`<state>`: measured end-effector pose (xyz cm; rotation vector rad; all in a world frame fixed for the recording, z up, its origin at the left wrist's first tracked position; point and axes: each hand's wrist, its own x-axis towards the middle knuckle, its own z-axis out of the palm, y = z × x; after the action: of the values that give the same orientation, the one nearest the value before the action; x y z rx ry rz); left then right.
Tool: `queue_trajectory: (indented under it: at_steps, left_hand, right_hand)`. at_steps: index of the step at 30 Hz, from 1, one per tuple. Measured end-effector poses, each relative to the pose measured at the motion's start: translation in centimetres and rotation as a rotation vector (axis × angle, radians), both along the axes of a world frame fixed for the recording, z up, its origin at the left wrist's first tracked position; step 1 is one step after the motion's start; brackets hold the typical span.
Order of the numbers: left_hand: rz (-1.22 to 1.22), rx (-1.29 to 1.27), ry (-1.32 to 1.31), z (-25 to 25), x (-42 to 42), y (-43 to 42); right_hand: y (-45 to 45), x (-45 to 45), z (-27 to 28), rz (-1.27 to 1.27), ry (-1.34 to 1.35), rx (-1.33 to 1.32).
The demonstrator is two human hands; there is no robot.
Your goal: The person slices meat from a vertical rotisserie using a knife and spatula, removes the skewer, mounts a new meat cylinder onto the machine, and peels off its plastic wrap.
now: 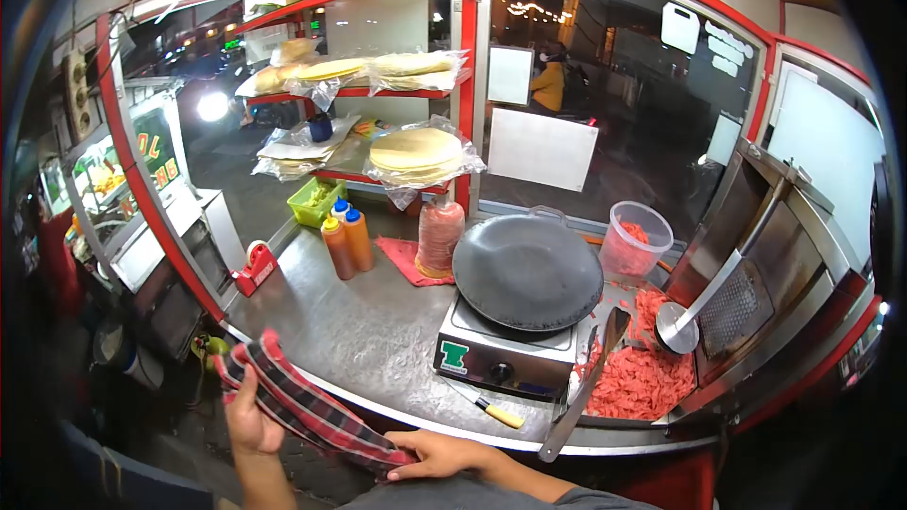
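A red, black and white checked cloth (312, 408) is stretched between my two hands at the counter's front edge. My left hand (253, 420) grips its upper left part, the thumb up against the fabric. Lower and to the right, my right hand (427, 454) pinches the cloth's other end near my body. Just beyond my right hand, a knife with a yellow handle (501, 414) lies in front of the gas stove (505, 354). A black domed pan (527, 272) rests on that stove.
Right of the stove, shredded red meat (642, 382) fills a tray, with a long spatula (586, 397) across its edge. Sauce bottles (348, 241), a red tape dispenser (255, 268) and a green basket (316, 200) stand at the back left. Shelves (354, 92) hold bagged flatbreads.
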<state>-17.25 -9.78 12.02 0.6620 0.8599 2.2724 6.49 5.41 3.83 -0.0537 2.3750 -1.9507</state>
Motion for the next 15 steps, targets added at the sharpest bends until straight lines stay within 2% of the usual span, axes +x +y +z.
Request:
queue_trajectory:
  at_steps: [2, 5, 8, 9, 11, 12, 14, 15]
  left_hand:
    - [0.059, 0.003, 0.041, 2.1, 0.1, -0.4]
    - [0.105, 0.014, 0.057, 3.5, -1.9, -1.8]
    - [0.198, 0.01, 0.099, 5.9, -3.9, -2.2]
    - [0.26, -0.033, 0.115, 5.7, -5.1, -2.4]
    - [0.581, -0.132, 0.323, 3.8, -6.7, -2.0]
    - [0.591, -0.374, 0.411, 2.4, -6.7, -2.8]
    - [0.277, -0.419, 0.572, 2.6, -4.4, -4.3]
    - [-0.055, -0.204, 0.665, 4.0, -2.7, -3.7]
  right_hand:
    - [0.6, 0.8, 0.4, 0.089, -0.099, 0.033]
    - [0.8, 1.0, -2.5, 0.119, 0.057, -0.095]
    - [1.2, 1.3, -2.3, 0.091, -0.257, -0.348]
    - [1.0, 1.3, -2.1, 0.038, -0.26, -0.502]
    - [0.0, 1.0, -0.1, -0.226, -0.308, -0.617]
    - [0.0, 0.3, -2.0, -0.299, -0.247, -0.624]
    - [0.0, -0.6, -1.0, -0.321, -0.273, -0.795]
    - [0.0, -1.1, -0.5, -0.333, -0.286, -0.879]
